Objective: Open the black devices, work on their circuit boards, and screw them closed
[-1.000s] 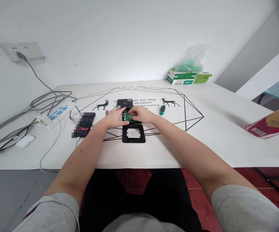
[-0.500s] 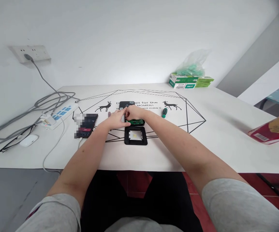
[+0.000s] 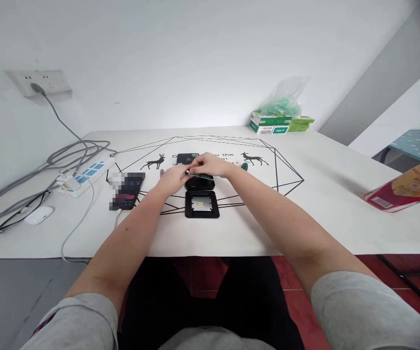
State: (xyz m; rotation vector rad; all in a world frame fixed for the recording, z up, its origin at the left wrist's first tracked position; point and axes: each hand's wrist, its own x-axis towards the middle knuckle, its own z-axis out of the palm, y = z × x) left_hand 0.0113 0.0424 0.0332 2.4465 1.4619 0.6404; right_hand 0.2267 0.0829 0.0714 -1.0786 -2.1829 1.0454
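Observation:
A green circuit board (image 3: 205, 176) is tilted nearly edge-on over an open black case (image 3: 199, 184). My right hand (image 3: 211, 164) grips the board from above, its fingers closed. At the board's left end, my left hand (image 3: 173, 179) has its fingertips pinched together on it; a small shiny part shows there. Just in front of the case lies a square black cover (image 3: 215, 212) with a metal plate inside. A black phone-like device (image 3: 188, 158) lies behind the hands, partly hidden. The green screwdriver handle (image 3: 245, 166) shows right of my right hand.
At the left are a phone (image 3: 133, 192) on a cable, a white power strip (image 3: 93, 174), eyeglasses (image 3: 16, 216) and a white mouse-like object (image 3: 39, 215). Green and white boxes (image 3: 271, 122) stand at the back right. A red and yellow package (image 3: 406, 189) is at the right.
The circuit board, which lay flat in the black case, is now lifted and tilted above it. My right hand has risen with it; my left fingertips have closed at its left end.

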